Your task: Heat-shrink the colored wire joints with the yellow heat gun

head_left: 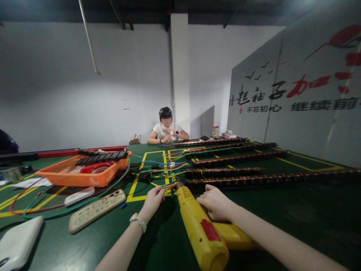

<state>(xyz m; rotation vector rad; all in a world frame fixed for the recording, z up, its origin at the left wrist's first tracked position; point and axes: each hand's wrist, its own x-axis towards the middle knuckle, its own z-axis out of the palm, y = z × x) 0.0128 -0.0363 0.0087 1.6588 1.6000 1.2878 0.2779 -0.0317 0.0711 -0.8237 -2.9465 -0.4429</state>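
My left hand [153,201] is closed in a pinch on thin coloured wires [170,185], which run to the near end of a long black strip with copper-coloured edges [242,181]. A yellow heat gun [194,226] with a red patch lies in front of me, its nozzle at those wires. My right hand [216,203] is closed against the right side of the gun's barrel; its fingertips are partly hidden. The gun's handle reaches out to the right, below my right forearm.
Several similar strips [225,162] lie behind on the green table [282,226]. At left are an orange basket [84,180] holding parts, a beige remote control [97,210], a white box-shaped object [21,241] and loose cables. Across the table sits a person [166,130].
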